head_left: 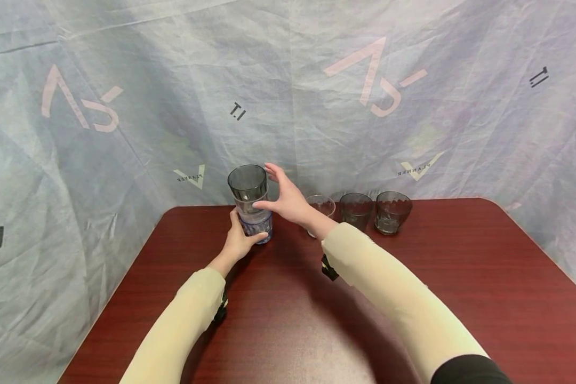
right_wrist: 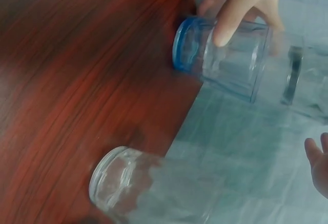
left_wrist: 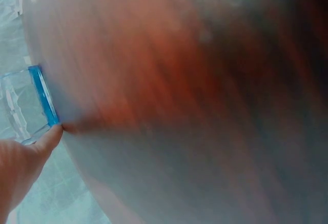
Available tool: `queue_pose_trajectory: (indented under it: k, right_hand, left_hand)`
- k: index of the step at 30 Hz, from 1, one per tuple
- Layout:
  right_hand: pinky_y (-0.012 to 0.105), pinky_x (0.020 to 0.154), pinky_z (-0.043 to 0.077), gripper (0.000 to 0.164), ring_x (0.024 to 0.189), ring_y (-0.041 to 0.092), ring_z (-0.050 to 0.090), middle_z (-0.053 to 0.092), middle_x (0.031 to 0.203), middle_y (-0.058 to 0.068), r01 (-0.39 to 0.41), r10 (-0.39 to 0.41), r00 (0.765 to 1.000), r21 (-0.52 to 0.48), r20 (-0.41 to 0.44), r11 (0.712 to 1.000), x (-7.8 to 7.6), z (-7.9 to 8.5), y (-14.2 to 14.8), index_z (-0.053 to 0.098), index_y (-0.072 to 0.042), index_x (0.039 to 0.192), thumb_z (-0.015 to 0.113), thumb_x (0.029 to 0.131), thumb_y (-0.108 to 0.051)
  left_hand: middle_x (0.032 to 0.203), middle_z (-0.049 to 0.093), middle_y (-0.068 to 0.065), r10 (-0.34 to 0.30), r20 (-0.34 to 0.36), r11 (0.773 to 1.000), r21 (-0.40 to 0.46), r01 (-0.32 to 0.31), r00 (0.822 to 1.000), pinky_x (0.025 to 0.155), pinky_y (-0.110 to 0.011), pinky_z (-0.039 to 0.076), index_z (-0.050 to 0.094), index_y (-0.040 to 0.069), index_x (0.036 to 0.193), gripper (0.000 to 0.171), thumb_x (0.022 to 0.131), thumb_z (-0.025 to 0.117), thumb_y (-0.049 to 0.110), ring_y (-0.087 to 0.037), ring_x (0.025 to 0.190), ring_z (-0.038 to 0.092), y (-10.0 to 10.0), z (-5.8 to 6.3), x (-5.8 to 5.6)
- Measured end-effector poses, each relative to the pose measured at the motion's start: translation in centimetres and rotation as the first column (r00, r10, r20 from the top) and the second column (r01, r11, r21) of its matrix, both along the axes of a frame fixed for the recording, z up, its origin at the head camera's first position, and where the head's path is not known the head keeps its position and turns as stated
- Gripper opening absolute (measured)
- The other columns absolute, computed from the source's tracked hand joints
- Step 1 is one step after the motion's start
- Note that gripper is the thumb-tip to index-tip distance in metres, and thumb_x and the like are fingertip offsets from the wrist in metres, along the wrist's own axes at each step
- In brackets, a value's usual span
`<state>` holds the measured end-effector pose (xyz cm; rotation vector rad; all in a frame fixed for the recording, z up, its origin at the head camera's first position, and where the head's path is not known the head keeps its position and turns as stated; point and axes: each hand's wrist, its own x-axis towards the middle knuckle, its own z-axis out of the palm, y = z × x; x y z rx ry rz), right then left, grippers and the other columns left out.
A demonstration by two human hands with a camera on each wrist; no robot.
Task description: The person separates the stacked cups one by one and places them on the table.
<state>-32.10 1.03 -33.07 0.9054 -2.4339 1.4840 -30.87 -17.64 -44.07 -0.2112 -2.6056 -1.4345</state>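
My left hand grips a blue-tinted glass at the left back of the table, fingers round one side and thumb across the front. Nested in its top stands a stack, with a dark grey glass uppermost and clear glass visible below it. My right hand is beside the upper stack, fingers and thumb spread. In the right wrist view, a gap shows between the right fingertips and the stack. The left wrist view catches the blue glass with the left thumb at its base.
Right of the stack, a clear glass stands partly behind my right wrist. Beyond it are two dark grey glasses in a row near the back edge of the red-brown table. A printed cloth hangs behind.
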Motion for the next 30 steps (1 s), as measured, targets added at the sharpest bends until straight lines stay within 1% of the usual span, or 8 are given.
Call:
queue_pose_trajectory:
  k: [2, 5, 11, 16, 20, 30]
  right_hand:
    - [0.045, 0.106, 0.034, 0.093, 0.138, 0.027, 0.033, 0.031, 0.154, 0.009, -0.003, 0.003, 1.000, 0.006, 0.021, 1.000, 0.0, 0.2, -0.5, 0.020, -0.010, 0.153, 0.080, 0.083, -0.021]
    - [0.043, 0.105, 0.034, 0.094, 0.138, 0.024, 0.033, 0.031, 0.153, 0.007, 0.013, -0.014, 0.999, 0.019, 0.034, 1.000, -0.1, 0.2, -1.0, 0.019, -0.012, 0.154, 0.079, 0.083, -0.023]
    - [0.042, 0.106, 0.034, 0.094, 0.136, 0.023, 0.035, 0.034, 0.151, 0.006, 0.039, -0.041, 0.998, 0.036, 0.045, 0.999, -0.6, 0.1, -1.7, 0.017, -0.015, 0.155, 0.079, 0.084, -0.025]
    - [0.043, 0.105, 0.035, 0.093, 0.136, 0.024, 0.035, 0.036, 0.150, 0.005, 0.031, -0.034, 0.997, 0.031, 0.067, 0.999, -0.8, -0.1, -1.8, 0.016, -0.015, 0.154, 0.077, 0.085, -0.026]
    - [0.043, 0.104, 0.036, 0.090, 0.137, 0.024, 0.034, 0.036, 0.149, 0.002, 0.025, -0.027, 0.996, 0.018, 0.088, 1.000, -0.7, -0.2, -1.8, 0.015, -0.018, 0.154, 0.075, 0.087, -0.026]
    - [0.042, 0.106, 0.033, 0.088, 0.138, 0.020, 0.031, 0.039, 0.148, -0.002, 0.042, -0.042, 0.995, -0.002, 0.088, 0.999, -0.5, -0.3, -2.0, 0.019, -0.018, 0.153, 0.076, 0.086, -0.028]
  left_hand:
    - [0.143, 0.038, -0.027, -0.001, 0.010, 1.000, 0.001, 0.001, 1.000, 0.105, -0.052, 0.033, 0.008, 0.013, 0.146, 0.097, 0.081, 0.081, 0.020, -0.039, 0.131, 0.040, 0.0, 0.0, 0.0]
    - [0.143, 0.037, -0.027, -0.003, 0.018, 1.000, -0.004, 0.003, 1.000, 0.104, -0.052, 0.033, 0.008, 0.013, 0.146, 0.097, 0.082, 0.081, 0.020, -0.039, 0.131, 0.040, -0.1, 0.1, 0.1]
    - [0.144, 0.036, -0.029, -0.009, 0.004, 1.000, -0.012, 0.009, 1.000, 0.103, -0.054, 0.034, 0.007, 0.012, 0.146, 0.098, 0.082, 0.081, 0.021, -0.042, 0.131, 0.039, -0.2, 0.1, 0.0]
    - [0.143, 0.037, -0.028, -0.017, -0.010, 1.000, -0.003, 0.017, 1.000, 0.103, -0.054, 0.034, 0.007, 0.012, 0.146, 0.099, 0.082, 0.081, 0.020, -0.041, 0.130, 0.040, -0.2, 0.1, 0.0]
    - [0.142, 0.039, -0.028, -0.015, -0.015, 1.000, -0.005, 0.015, 1.000, 0.102, -0.054, 0.035, 0.008, 0.012, 0.146, 0.099, 0.081, 0.082, 0.021, -0.041, 0.129, 0.041, -0.1, 0.0, 0.0]
    - [0.144, 0.038, -0.026, -0.004, 0.019, 1.000, 0.004, 0.004, 1.000, 0.104, -0.051, 0.033, 0.008, 0.015, 0.147, 0.098, 0.082, 0.081, 0.021, -0.038, 0.131, 0.040, -0.1, 0.1, 0.0]
